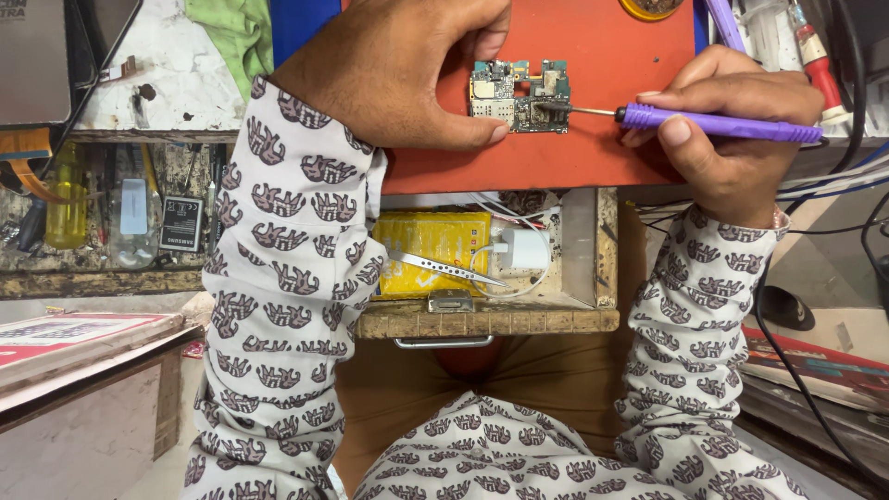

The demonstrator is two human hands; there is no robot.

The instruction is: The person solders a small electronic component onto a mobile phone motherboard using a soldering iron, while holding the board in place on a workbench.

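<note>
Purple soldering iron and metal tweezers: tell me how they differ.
The purple soldering iron is held in the right hand, its tip on the circuit board; the metal tweezers lie untouched in the open drawer.
The iron has a thick purple handle; the tweezers are thin, bare silver metal.
The iron lies nearly level across the view; the tweezers lie slanted.
Both are slim, pointed hand tools.

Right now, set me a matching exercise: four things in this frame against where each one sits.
Things:
1 circuit board
2 soldering iron
3 tweezers
4 white charger

Places:
A in the right hand
B in the open drawer, lying across the yellow box
C on the orange mat, pinned by the left hand
D in the drawer, right of the yellow box

Pairs: 1-C, 2-A, 3-B, 4-D
</note>
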